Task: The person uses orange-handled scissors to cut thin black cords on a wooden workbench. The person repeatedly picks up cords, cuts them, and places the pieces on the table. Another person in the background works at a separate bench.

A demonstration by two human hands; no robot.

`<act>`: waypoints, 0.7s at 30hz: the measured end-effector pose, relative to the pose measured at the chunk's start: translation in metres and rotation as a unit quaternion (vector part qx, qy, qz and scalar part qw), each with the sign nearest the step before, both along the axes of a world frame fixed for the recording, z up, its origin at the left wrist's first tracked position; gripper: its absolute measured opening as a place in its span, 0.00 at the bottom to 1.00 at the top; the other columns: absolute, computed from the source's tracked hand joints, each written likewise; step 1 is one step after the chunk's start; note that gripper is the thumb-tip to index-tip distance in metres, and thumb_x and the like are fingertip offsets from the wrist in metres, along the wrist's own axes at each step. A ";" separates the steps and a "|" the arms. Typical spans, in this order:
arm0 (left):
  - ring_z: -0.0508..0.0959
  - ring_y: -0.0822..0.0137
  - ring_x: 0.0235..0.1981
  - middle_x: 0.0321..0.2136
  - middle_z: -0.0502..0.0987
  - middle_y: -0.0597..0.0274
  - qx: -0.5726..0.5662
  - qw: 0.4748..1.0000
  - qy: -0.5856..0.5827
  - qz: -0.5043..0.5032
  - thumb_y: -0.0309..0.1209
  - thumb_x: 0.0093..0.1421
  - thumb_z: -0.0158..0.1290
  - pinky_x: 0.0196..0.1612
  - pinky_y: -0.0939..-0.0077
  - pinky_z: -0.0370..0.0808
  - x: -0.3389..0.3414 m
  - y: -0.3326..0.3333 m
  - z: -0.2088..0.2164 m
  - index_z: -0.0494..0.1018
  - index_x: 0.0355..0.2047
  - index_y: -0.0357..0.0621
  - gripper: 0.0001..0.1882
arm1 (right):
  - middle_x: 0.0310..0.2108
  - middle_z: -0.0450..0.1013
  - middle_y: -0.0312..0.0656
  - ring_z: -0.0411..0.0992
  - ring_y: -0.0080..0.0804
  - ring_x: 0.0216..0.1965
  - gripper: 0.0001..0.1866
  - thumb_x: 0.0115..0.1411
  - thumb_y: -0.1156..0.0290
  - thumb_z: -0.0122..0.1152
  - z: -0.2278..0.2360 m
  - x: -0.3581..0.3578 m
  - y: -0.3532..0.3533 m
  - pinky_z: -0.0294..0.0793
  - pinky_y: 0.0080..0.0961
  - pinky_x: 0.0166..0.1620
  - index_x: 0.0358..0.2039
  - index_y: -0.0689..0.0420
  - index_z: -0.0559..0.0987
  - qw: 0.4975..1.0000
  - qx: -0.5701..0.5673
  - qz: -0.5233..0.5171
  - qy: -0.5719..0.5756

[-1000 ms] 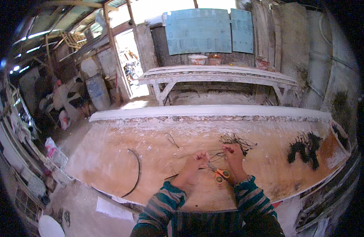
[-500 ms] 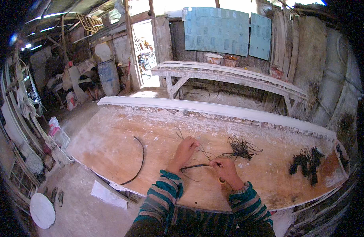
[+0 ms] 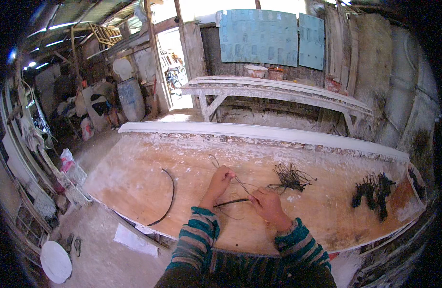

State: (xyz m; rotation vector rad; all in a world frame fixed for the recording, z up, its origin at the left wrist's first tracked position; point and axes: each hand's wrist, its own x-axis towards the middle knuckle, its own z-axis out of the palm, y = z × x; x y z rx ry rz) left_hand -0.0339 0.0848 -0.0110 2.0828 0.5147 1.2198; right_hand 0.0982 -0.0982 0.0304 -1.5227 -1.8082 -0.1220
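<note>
Worktable (image 3: 129,165), wooden, w/ white dust: ran L to R across view. Black clusters (image 3: 383,187): lay nr table's R end. Dark cord bundle (image 3: 290,177): lay just beyond R hand (image 3: 266,199). R hand: closed on thin cord (image 3: 242,185). L hand (image 3: 222,176): pinched same cord. Short black strip (image 3: 232,201): reached R hand; couldn't tell if gripped. Thin cord: stretched straight btwn hands, approx. mid-table.

A long wooden table (image 3: 317,218) is stretching across the view, its surface wearing patchy white residue (image 3: 297,149). A white rail (image 3: 259,133) is running along its far edge. A curved black strip (image 3: 173,192) is lying toward the left, a tangled bundle of thin dark strands (image 3: 290,178) is resting right of centre, and black clumps (image 3: 383,192) are sitting near the right end.
</note>
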 end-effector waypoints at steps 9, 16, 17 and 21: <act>0.72 0.68 0.30 0.28 0.72 0.61 -0.103 0.993 0.033 -0.046 0.31 0.53 0.55 0.32 0.75 0.69 0.003 -0.030 0.017 0.73 0.35 0.40 0.11 | 0.24 0.69 0.41 0.69 0.41 0.28 0.03 0.49 0.70 0.57 -0.015 0.059 0.009 0.63 0.36 0.34 0.23 0.56 0.76 0.972 0.129 -0.198 -0.014; 0.73 0.68 0.29 0.27 0.75 0.59 -0.060 0.936 0.296 -0.183 0.33 0.45 0.62 0.32 0.75 0.70 0.000 -0.038 0.028 0.75 0.32 0.39 0.15 | 0.33 0.71 0.35 0.68 0.37 0.38 0.05 0.46 0.67 0.61 -0.021 0.088 0.006 0.59 0.41 0.44 0.26 0.51 0.78 0.916 0.111 -0.385 0.000; 0.74 0.68 0.29 0.27 0.75 0.59 -0.059 0.929 0.294 -0.218 0.33 0.44 0.62 0.32 0.75 0.70 0.000 -0.035 0.024 0.75 0.31 0.39 0.14 | 0.34 0.71 0.35 0.68 0.37 0.40 0.06 0.46 0.66 0.61 -0.024 0.088 0.006 0.58 0.42 0.44 0.27 0.50 0.78 0.910 0.103 -0.401 0.002; 0.74 0.67 0.27 0.25 0.76 0.60 -0.095 0.912 0.297 -0.266 0.32 0.43 0.62 0.31 0.74 0.70 0.005 -0.035 0.020 0.75 0.31 0.39 0.15 | 0.36 0.70 0.34 0.66 0.36 0.43 0.08 0.45 0.63 0.62 -0.037 0.088 0.012 0.56 0.46 0.47 0.28 0.47 0.78 0.940 0.055 -0.335 0.012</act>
